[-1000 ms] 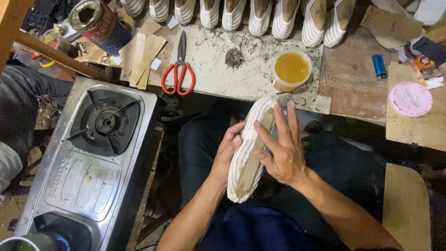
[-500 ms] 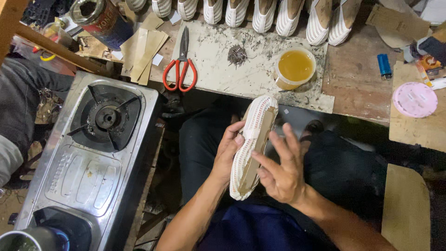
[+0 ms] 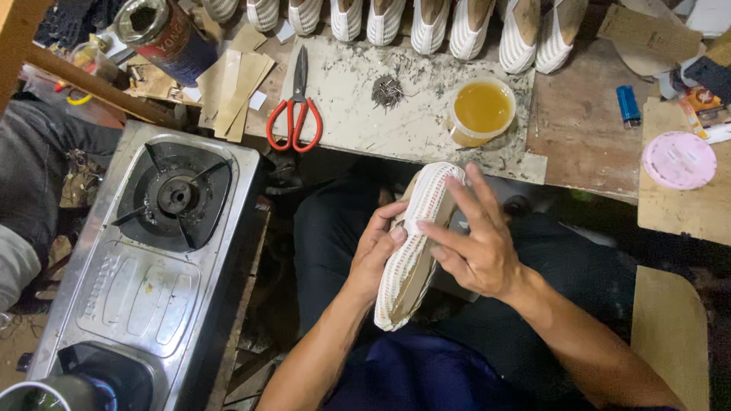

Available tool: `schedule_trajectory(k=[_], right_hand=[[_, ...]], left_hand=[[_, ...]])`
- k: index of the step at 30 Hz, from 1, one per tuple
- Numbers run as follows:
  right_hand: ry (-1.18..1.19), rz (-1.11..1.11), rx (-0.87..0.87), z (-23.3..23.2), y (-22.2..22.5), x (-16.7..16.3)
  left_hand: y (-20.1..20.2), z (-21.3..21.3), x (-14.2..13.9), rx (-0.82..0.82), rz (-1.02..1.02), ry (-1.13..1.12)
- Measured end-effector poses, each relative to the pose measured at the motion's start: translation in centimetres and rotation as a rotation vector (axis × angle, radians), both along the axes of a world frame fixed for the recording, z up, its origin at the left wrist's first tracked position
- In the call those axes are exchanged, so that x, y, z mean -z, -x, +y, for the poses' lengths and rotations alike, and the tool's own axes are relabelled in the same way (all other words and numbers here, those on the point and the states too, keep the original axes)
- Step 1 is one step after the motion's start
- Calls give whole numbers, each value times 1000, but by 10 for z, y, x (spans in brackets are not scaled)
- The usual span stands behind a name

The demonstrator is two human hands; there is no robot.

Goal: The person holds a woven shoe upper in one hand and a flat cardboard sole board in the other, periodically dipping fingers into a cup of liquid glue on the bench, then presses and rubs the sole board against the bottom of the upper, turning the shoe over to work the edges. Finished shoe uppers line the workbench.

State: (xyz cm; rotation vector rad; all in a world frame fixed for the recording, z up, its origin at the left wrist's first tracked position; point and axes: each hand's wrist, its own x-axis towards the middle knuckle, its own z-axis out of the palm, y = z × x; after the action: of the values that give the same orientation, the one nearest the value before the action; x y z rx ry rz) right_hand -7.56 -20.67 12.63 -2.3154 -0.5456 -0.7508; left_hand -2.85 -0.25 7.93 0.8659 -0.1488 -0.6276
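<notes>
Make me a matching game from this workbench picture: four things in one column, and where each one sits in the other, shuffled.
Things:
1. scissors
2. tub of yellow glue
3. gas stove
4. white shoe

Places:
A. held in both hands over the lap
B. left of the person's knees
C. on the bench, left of the small pile of nails
D. on the bench, right of the nails

Pairs: 1-C, 2-D, 3-B, 4-A

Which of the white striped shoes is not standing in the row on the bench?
The shoe held over the lap between the left hand and right hand. The others stand in the row on the bench's far edge.
</notes>
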Motion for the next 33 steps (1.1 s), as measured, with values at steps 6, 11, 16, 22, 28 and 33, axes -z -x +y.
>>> schedule_trajectory(k=[6,11,16,22,28,33], right_hand=[[-115,-9,-63,-3,2,8],[-69,-5,-68,8,8,13],[16,0,44,18,19,17],[-23,17,97,33,25,20],[20,-34,45,43,32,20],[94,-34,-20,52,28,10]], left_hand=[[-1,2,1,6,52,16],[-2,-2,0,-10,33,4],[-4,-1,-3,-35,25,-2],[-5,-2,3,-49,16,-11],[-6,-2,13,-93,66,23],[-8,0,15,-103,50,20]])
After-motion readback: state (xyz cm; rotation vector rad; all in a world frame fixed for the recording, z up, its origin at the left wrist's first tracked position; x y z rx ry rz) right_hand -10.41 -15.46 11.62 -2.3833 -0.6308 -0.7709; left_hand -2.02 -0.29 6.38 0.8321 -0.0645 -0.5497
